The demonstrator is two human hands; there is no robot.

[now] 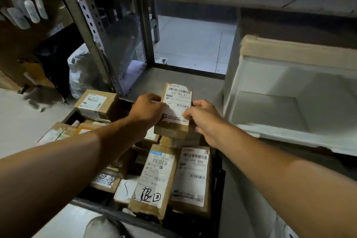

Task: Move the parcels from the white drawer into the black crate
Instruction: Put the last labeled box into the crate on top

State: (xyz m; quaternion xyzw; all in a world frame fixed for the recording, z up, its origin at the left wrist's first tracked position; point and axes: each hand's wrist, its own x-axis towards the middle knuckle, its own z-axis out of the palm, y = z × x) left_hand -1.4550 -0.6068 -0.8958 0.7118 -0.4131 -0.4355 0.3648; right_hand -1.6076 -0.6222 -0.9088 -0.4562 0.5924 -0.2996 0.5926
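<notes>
Both hands grip 1 labelled cardboard parcel (176,110) at frame centre: left hand (147,110) fingers curled on its left edge, right hand (202,120) pinching its right edge w/ thumb on the label. It's held over the parcel-filled black crate (219,185), lower centre. White drawer (289,102) at right, pulled out.

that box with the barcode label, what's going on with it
A person holds the labelled cardboard parcel with both hands, left hand and right hand, over the black crate, already full of parcels. The white drawer on the right looks empty in its visible part.
</notes>
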